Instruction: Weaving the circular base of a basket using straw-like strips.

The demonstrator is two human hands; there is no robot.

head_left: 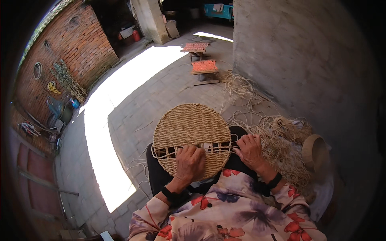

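Across my lap lies a round woven straw-rope panel (191,124), its frame crossed by twisted tan cord. Close weave fills the upper part and a smaller strip near me. Between them runs an open band with bare crosswise strands. My left hand (190,162) rests over this band left of centre, fingers curled down into it; its fingertips are hidden, so what they grip cannot be made out. At the panel's right edge my right hand (250,150) is closed, with thumb and finger pinching the cord (232,145), which loops out there.
A tangled heap of loose cord (277,140) lies to my right, beside a round tan container (314,152). Two low stools with orange woven seats (204,66) stand ahead. A grey wall (305,52) rises at right, a brick wall (76,40) at left.
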